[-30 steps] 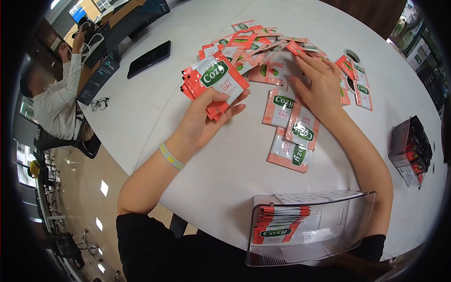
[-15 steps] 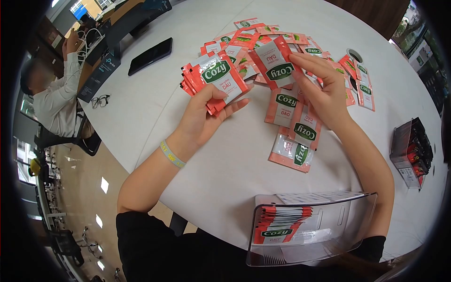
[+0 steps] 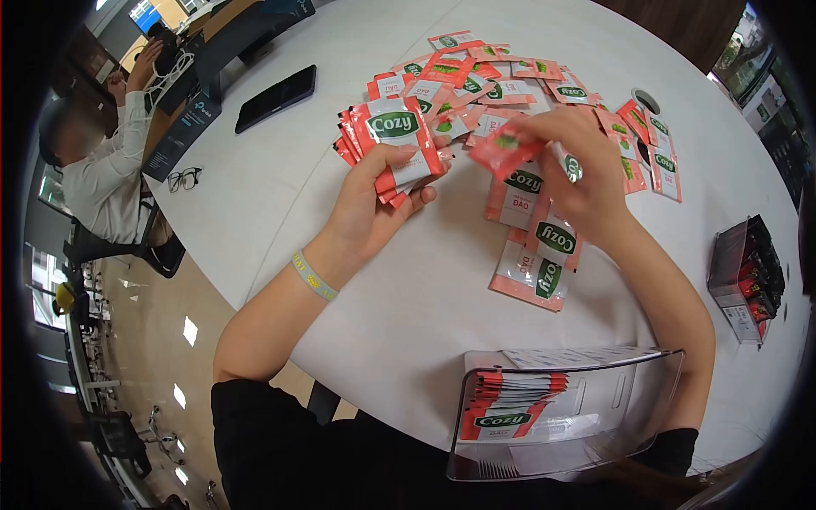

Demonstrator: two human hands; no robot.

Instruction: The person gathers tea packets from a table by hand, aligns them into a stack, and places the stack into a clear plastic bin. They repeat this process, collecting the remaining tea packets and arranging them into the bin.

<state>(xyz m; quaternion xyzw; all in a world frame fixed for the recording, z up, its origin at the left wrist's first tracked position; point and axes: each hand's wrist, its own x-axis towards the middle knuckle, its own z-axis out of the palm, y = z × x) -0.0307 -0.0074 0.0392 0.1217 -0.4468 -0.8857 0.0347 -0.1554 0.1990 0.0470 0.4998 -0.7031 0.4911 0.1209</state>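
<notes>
A fanned stack of red-and-white Cozy tea sachets [image 3: 393, 127] is gripped in my left hand [image 3: 367, 204], thumb across the front one. My right hand [image 3: 591, 170] pinches a single tea sachet [image 3: 503, 155], tilted and smeared by motion, just right of that stack. Below my right hand, several overlapping sachets [image 3: 531, 276] lie on the table, some marked "DAO". Beyond both hands spreads a loose pile of similar sachets [image 3: 446, 68]. Close to my body, a clear plastic box [image 3: 629, 416] holds a neat row of sachets [image 3: 506, 412] at its left end.
A second clear box [image 3: 738, 276] with dark and red packets stands at the right. A black phone [image 3: 276, 98], eyeglasses [image 3: 184, 178] and a dark carton [image 3: 183, 136] are on the left of the white table [image 3: 408, 314]. Another person [image 3: 102, 187] sits beyond the left edge.
The sachet in my right hand has swung from upright, printed face showing, to a tilted, blurred pose slightly lower. My right hand has turned over it. My left hand still grips its stack.
</notes>
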